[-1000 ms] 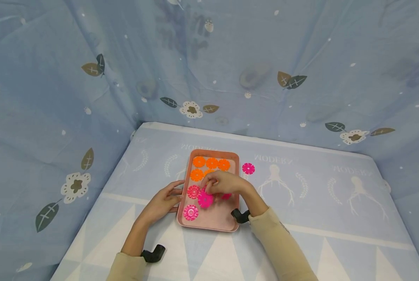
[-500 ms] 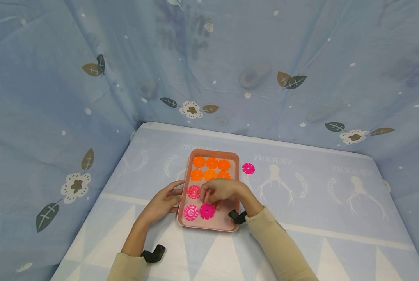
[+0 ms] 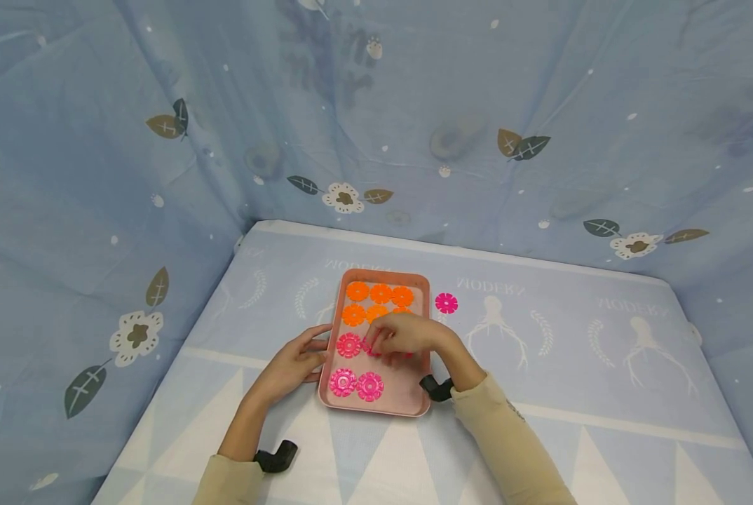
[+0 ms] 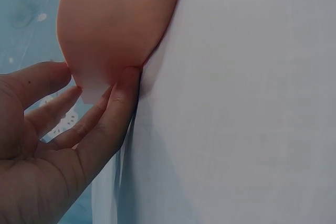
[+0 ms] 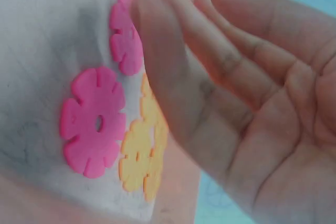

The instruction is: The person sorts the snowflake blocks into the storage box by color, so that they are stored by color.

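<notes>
A shallow pink tray (image 3: 385,405) holds rows of flower-shaped plastic discs, orange discs (image 3: 354,315) at the far end and pink discs (image 3: 343,382) nearer. My left hand (image 3: 293,365) rests against the tray's left side, fingertips touching its outer wall (image 4: 115,19) in the left wrist view. Over the tray's middle, my right hand (image 3: 404,333) has its fingertips at a pink disc (image 5: 123,38) that seems to lie flat. Its fingers partly hide that disc. Another pink disc (image 5: 94,124) lies beside it in the right wrist view, with yellow-orange discs (image 5: 137,156) beyond.
A single magenta disc (image 3: 446,303) lies on the patterned tablecloth (image 3: 566,337), just right of the tray. Blue patterned curtains (image 3: 414,105) hang behind the table and at both sides. Black wrist mounts (image 3: 277,456) sit on both forearms.
My right hand has set a pink disc down in the nearest row, let go of it, and moved up to the pink row above. My left hand stays at the tray's side.
</notes>
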`<state>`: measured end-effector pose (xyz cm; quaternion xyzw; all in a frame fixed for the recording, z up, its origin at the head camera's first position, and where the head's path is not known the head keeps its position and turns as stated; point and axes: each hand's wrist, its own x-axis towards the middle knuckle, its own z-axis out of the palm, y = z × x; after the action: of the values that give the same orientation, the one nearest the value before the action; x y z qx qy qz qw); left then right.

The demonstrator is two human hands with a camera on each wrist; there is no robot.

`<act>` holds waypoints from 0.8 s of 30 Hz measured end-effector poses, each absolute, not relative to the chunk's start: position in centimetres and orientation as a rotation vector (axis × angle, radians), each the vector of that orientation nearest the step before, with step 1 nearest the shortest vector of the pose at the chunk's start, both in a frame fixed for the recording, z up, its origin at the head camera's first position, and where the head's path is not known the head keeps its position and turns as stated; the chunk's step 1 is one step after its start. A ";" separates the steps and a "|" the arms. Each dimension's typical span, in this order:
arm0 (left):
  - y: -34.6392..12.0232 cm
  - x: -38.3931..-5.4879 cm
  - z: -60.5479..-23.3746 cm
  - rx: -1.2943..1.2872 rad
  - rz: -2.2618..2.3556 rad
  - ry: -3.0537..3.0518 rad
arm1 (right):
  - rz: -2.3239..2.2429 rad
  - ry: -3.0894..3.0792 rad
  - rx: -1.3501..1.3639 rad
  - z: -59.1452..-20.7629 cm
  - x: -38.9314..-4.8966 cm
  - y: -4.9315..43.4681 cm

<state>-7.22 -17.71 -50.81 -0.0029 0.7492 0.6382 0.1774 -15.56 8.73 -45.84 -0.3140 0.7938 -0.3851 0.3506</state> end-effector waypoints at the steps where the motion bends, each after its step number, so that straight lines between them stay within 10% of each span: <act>1: -17.7 -7.2 -50.8 -0.008 1.807 2.120 | -1.022 2.076 -0.818 -45.8 -15.6 9.0; 24: -17.6 -7.2 -50.8 -0.026 1.791 2.130 | -1.457 2.224 -0.605 -45.3 -17.6 16.1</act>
<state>-7.17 -17.63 -50.76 -0.0093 0.7531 0.6332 0.1785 -17.65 16.08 -45.31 -0.2172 0.7982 -0.5228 0.2058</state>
